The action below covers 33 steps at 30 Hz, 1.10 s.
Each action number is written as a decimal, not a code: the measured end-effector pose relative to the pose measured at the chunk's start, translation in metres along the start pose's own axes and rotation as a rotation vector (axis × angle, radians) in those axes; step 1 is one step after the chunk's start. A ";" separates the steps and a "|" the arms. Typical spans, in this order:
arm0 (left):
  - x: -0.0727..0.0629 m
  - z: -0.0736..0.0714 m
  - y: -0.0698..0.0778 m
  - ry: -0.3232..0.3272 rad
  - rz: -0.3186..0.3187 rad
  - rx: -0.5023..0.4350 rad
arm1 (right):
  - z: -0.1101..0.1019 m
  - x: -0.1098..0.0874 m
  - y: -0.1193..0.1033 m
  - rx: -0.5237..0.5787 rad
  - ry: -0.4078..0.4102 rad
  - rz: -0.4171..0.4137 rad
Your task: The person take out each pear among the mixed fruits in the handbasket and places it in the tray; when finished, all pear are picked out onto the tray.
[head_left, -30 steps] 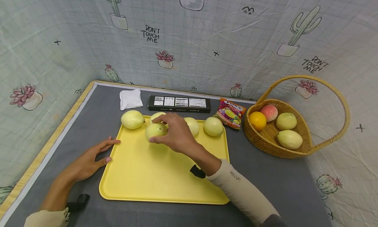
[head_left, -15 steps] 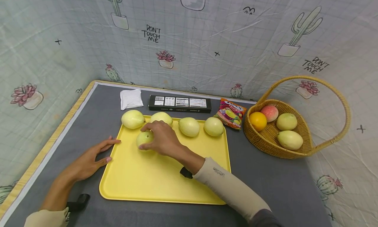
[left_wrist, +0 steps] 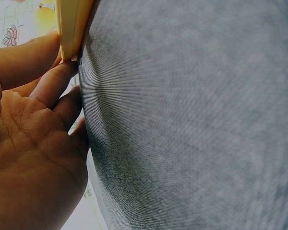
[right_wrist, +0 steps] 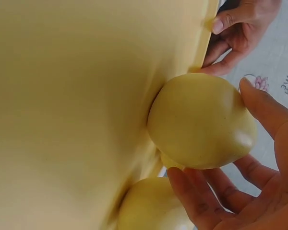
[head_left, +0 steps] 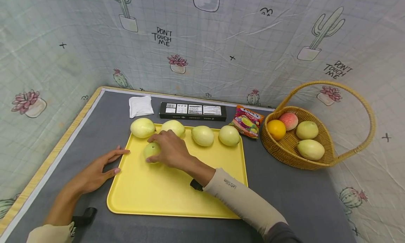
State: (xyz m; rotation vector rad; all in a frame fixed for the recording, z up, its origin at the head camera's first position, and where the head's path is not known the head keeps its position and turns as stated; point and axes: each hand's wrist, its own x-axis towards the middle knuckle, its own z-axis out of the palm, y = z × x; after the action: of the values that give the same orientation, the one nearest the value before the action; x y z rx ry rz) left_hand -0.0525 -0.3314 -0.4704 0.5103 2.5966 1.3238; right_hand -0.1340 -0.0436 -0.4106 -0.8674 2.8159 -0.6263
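My right hand (head_left: 171,149) holds a pale yellow-green, pear-like fruit (head_left: 151,151) by its sides, thumb opposite the fingers. In the right wrist view this smooth, rounded fruit (right_wrist: 201,122) sits against the yellow tray (right_wrist: 86,96), with a second fruit (right_wrist: 153,206) beside it. Along the far edge of the yellow tray (head_left: 171,197) lies a row of similar fruits, including a leftmost one (head_left: 143,127) at the corner. My left hand (head_left: 91,174) rests at the tray's left edge, thumb and fingertips touching the rim (left_wrist: 69,28), fingers fairly straight.
A wicker basket (head_left: 272,150) at the right holds an orange (head_left: 276,130), a peach (head_left: 288,121) and two pale green fruits. Behind the tray lie a white packet (head_left: 140,106), a black box (head_left: 192,111) and a colourful snack bag (head_left: 246,121).
My right hand has carried the fruit left and toward me, down onto the tray's left part, uncovering the fruits behind. The last shift is small. My left hand has stayed put.
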 end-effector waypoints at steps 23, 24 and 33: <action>-0.001 0.000 -0.001 0.015 0.036 -0.009 | -0.042 -0.036 0.012 0.177 0.151 -0.044; -0.001 0.000 -0.001 0.014 0.034 -0.008 | -0.046 -0.038 0.014 0.198 0.165 -0.045; -0.001 0.001 -0.001 0.023 0.046 0.003 | -0.075 -0.062 0.037 0.280 0.308 -0.045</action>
State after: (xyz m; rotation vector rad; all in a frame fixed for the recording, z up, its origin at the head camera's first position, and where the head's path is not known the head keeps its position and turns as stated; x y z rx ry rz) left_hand -0.0512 -0.3314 -0.4715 0.5618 2.6209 1.3480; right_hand -0.1193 0.0454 -0.3578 -0.8444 2.8680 -1.2210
